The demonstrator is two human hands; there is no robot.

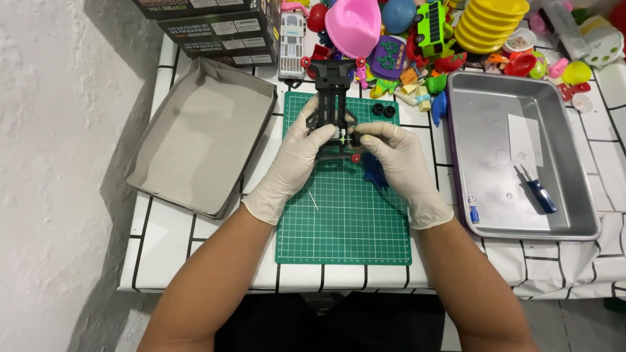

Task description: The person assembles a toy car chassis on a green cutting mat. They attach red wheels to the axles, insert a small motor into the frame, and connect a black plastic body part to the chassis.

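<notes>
Green mat [345, 221] | dark boxes [215, 29] top-left | left hand [293, 163], right hand [398, 163] both pinch black chassis [334, 98]

A home hobby corner: a green cutting mat [343, 215] at centre, a heap of plastic toys [456, 39] at 1 o'clock, a steel tray [574, 195] at 3 o'clock.

Matt black plastic chassis [334, 104], smooth rubbery white gloves [293, 163], dull metal tray [521, 228], matt green mat [345, 221].

White gridded table [195, 251], green cutting mat [345, 228], metal tray [574, 195], grey tray [195, 137], toys [456, 39]
</notes>
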